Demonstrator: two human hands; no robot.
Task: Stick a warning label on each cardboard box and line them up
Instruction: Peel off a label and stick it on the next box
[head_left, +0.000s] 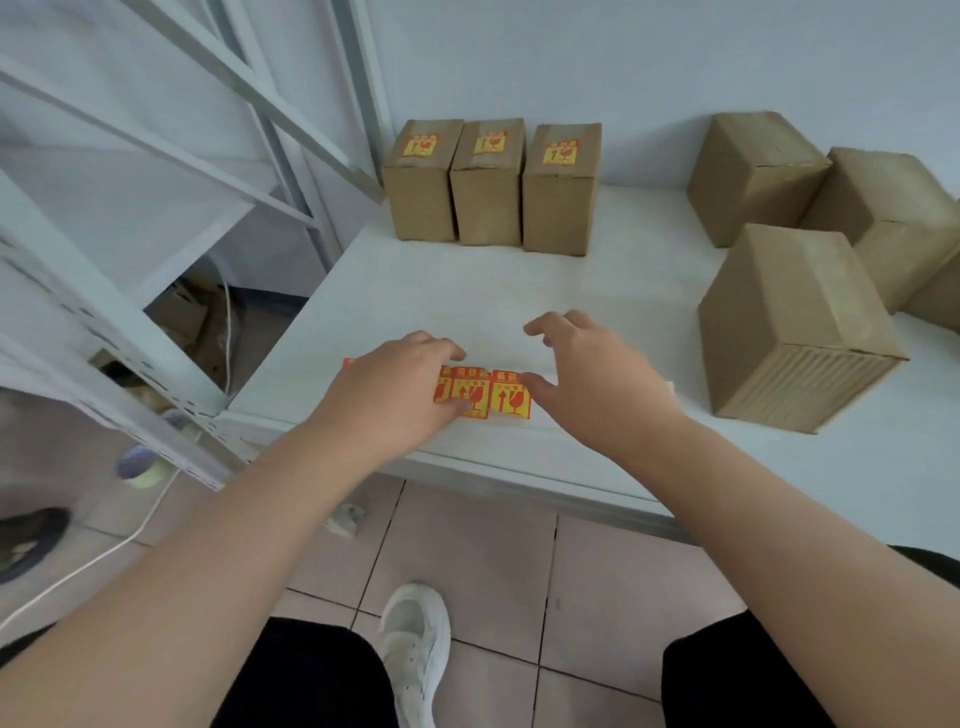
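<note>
Single head-worn wide-angle view, looking forward and steeply down. White table fills centre and right of frame, close; wall runs along the top; tiled floor at bottom. Straight edges bow near the frame borders.

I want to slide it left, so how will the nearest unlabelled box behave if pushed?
The nearest box rests on a broad face on the table, so it would probably slide rather than tip. Its corrugated end looks creased, so the walls may give a little under a hard press. Its weight cannot be told; plain cardboard on the smooth white top should move fairly easily.
</note>
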